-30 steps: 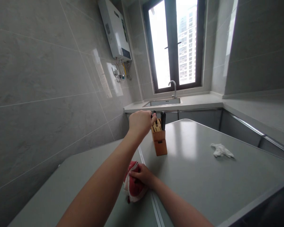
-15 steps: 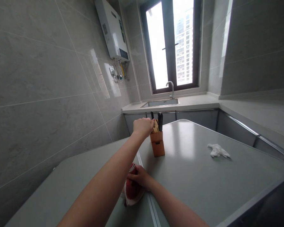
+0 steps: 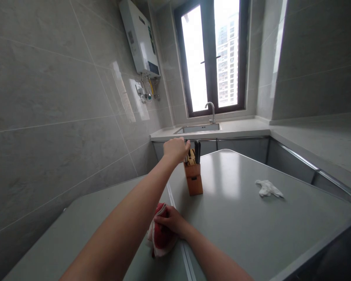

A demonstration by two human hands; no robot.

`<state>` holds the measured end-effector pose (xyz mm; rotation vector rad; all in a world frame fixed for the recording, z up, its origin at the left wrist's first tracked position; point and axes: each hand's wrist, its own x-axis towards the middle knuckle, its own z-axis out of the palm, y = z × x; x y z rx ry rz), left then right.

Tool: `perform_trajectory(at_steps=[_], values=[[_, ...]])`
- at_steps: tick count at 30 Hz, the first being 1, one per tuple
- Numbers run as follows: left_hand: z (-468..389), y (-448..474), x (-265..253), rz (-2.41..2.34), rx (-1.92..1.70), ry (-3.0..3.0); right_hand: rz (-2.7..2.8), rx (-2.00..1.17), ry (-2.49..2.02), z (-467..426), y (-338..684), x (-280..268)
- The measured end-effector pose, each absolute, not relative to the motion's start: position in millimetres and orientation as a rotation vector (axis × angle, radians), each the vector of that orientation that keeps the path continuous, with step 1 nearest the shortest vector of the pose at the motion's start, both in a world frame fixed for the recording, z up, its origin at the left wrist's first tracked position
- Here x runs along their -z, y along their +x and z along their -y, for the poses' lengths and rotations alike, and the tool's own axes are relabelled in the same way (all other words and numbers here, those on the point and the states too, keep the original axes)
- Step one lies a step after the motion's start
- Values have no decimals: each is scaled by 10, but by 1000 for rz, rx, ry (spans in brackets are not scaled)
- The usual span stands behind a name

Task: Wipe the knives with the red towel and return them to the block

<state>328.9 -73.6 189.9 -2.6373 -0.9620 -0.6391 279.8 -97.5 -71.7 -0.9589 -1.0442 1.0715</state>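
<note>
A wooden knife block (image 3: 194,182) stands on the grey-green table, with a black-handled knife (image 3: 197,152) upright in its right side. My left hand (image 3: 174,150) is closed at the block's upper left, its fingers wrapped round a knife's handle. That handle is mostly hidden by the hand, and a bit of blade seems to show just below it. Nearer to me, my right hand (image 3: 172,220) pinches a folded red and white cloth (image 3: 161,238) that rests on the table. My left forearm covers part of the cloth's left side.
A crumpled white tissue or cloth (image 3: 269,189) lies on the table (image 3: 236,218) to the right. Behind are a counter with a sink (image 3: 199,128) and a faucet (image 3: 212,111), under a window. A water heater (image 3: 140,39) hangs on the left wall.
My left hand has lifted slightly at the block, with the knife in its grip. My right hand still holds the cloth, which has shifted a little to the left.
</note>
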Motion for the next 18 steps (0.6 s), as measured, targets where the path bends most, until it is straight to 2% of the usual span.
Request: perform_trajectory(at_steps=[4,12,18], values=[[700,3398,-1954,921,734,-2686,1050,-1058,-953,961,2797,734],[570,3641,-1890,1008,554,-2839,1051,-1051,-895,917,2793,791],[672,3610,-1919,987,661,-2790,1064,-1035,-925,929,2805,767]])
